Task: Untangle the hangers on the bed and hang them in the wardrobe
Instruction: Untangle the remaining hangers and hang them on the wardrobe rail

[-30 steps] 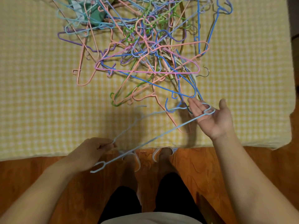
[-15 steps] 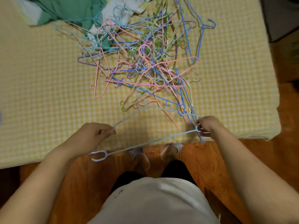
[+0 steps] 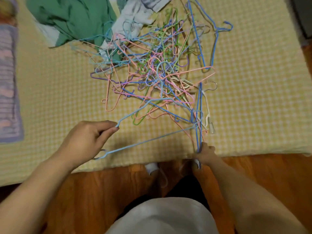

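A tangled heap of wire hangers [image 3: 162, 73] in pink, blue, green and purple lies on the yellow checked bed [image 3: 50, 92]. My left hand [image 3: 87, 139] pinches one corner of a light blue hanger [image 3: 152, 140], whose hook points left near my wrist. Its far end still runs into the heap. My right hand [image 3: 205, 155], at the bed's near edge, is shut on a darker blue hanger [image 3: 199, 115] that stands up steeply out of the pile.
Green cloth [image 3: 72, 19] and a white printed cloth [image 3: 140, 12] lie at the back of the bed, partly under the heap. A striped purple cloth [image 3: 8, 78] lies at the left edge. Wooden floor [image 3: 263, 168] runs below the bed's near edge, with my legs there.
My right hand went from open under the light blue hanger to closed, then took hold of a darker blue hanger at the bed's edge. The view shifted, showing more cloth at the back.
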### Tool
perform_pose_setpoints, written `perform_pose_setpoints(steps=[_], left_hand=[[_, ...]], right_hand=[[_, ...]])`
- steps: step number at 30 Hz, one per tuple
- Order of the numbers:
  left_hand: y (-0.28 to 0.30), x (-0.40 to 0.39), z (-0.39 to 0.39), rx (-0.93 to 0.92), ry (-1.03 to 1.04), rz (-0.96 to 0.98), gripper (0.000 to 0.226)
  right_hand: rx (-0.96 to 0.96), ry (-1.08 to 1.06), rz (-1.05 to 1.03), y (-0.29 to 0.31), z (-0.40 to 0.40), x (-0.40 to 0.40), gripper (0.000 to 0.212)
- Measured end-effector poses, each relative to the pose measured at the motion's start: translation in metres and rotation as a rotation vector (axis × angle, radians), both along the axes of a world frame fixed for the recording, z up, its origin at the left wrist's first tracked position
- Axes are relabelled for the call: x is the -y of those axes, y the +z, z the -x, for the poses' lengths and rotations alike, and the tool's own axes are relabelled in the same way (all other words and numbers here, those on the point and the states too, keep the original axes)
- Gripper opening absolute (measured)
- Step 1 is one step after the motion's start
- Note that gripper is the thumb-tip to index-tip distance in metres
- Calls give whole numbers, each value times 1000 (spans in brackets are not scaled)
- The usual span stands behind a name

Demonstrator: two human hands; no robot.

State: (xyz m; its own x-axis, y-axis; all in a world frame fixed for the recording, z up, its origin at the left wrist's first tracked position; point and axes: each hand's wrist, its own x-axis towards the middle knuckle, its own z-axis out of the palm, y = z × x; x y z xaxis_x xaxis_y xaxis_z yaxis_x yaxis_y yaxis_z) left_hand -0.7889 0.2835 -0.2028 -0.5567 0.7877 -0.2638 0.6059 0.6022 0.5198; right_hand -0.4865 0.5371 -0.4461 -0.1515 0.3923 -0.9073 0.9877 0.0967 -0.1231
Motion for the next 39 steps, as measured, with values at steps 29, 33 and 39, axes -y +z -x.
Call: perform_pose_setpoints(steps=[29, 33, 39], left_hand=[[50, -79, -33, 308, 293, -186, 17], [53, -117, -56, 544, 409, -291, 18], [73, -178, -92, 836, 390, -252, 18]], right_hand=[[-75, 495, -1113, 176, -159, -114, 56], [120, 217, -947, 192, -170, -132, 67], [-196, -749, -405, 235, -112, -141, 56]])
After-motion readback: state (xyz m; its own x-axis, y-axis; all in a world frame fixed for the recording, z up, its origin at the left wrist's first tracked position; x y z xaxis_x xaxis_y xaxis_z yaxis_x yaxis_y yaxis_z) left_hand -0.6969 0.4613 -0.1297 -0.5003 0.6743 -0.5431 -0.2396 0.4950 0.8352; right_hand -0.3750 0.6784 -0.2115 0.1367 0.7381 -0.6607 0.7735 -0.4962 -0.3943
